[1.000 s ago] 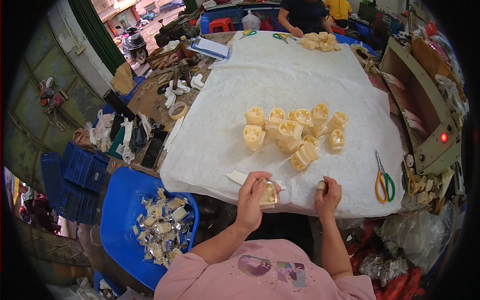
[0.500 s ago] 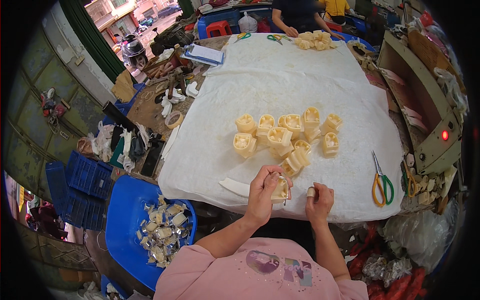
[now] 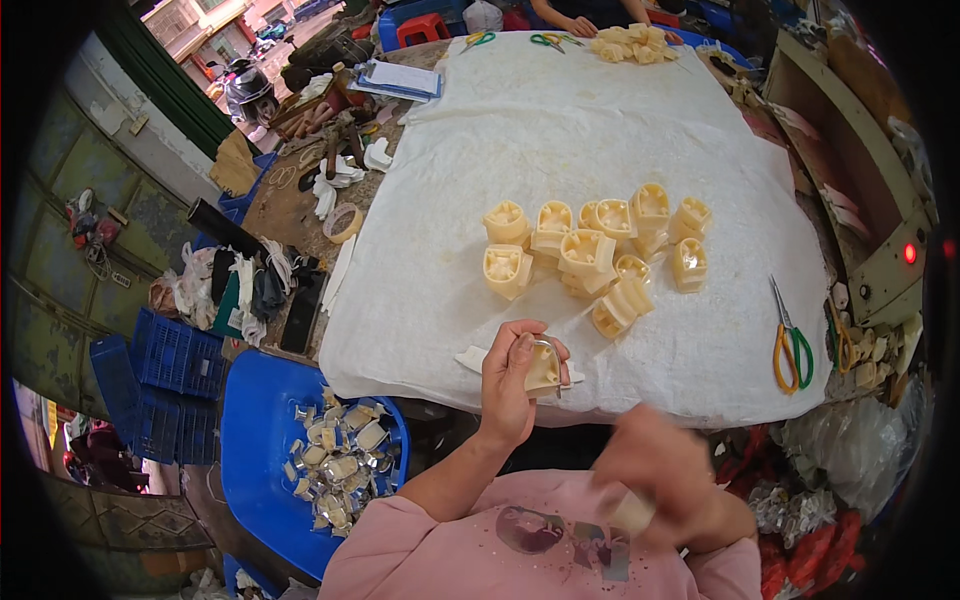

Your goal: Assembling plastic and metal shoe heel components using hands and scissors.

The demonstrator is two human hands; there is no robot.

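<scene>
My left hand is closed around a cream plastic piece, D-shaped and hollow like a shoe heel, with a shiny metal band along its rim. Low over my pink shirt, my right hand is smeared by motion. A pale patch shows at its fingers, too blurred to name. Beneath my left hand lies a white curved strip at the cloth's near edge. Beyond it stands a cluster of similar cream heels, most with their hollow ends up.
White cloth covers the table. Scissors with orange and green handles lie at right. A blue tub on my left holds several cream and silver pieces. Across the table, a person's hand is near more cream pieces.
My right hand has dropped from the table edge toward my body and blurred. The left still holds the cream heel, now turned with its metal-banded rim showing more. The whole view has shifted slightly.
</scene>
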